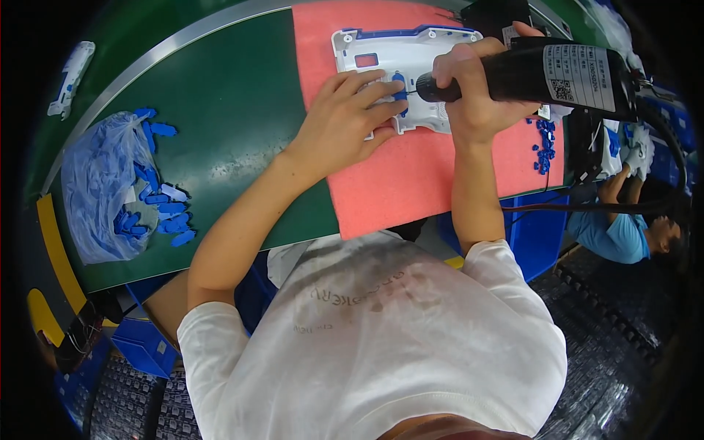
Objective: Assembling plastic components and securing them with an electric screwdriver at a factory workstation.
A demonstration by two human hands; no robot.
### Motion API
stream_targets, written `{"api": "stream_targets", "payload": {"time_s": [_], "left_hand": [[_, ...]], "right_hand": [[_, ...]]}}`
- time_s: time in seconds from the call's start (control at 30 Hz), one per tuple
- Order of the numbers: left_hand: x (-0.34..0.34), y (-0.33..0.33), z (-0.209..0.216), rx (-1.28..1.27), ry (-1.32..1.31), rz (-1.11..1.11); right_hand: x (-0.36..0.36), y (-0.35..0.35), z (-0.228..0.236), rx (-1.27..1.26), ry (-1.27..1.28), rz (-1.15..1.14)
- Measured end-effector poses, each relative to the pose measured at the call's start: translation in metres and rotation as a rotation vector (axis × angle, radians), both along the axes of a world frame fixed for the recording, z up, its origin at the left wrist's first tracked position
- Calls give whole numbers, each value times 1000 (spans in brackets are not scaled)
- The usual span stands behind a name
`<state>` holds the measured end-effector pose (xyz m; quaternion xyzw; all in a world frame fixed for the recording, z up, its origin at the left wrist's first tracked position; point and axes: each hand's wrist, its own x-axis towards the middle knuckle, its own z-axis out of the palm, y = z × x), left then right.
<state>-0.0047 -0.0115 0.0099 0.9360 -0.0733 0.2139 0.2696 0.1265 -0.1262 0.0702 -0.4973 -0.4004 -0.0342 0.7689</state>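
Note:
A white plastic housing (440, 55) with a blue edge lies on the pink mat. On it sits a small, elongated blue plastic piece (398, 79). My left hand (345, 117) lies on the housing, fingers spread, with some fingertips against the blue piece. In my right hand (473, 92) is a black electric screwdriver (513, 73), gripped near its front end and held almost level. Its thin bit points left and reaches the blue piece; a screw cannot be made out there.
A pink mat (396, 187) covers part of the green table (242, 161). At left, a clear plastic bag (99, 191) spills blue pieces. Small blue parts (544, 147) lie at the mat's right. The screwdriver's cable (664, 132) hangs at right. A co-worker (620, 227) is at far right.

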Motion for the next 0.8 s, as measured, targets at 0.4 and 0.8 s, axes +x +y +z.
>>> {"api": "stream_targets", "payload": {"time_s": [0.4,0.8], "left_hand": [[1,-2,-1,19,2,-6],[1,0,-5,30,-10,0]], "right_hand": [[-3,-8,-16,22,-3,53],[-8,-7,2,-202,73,2]]}}
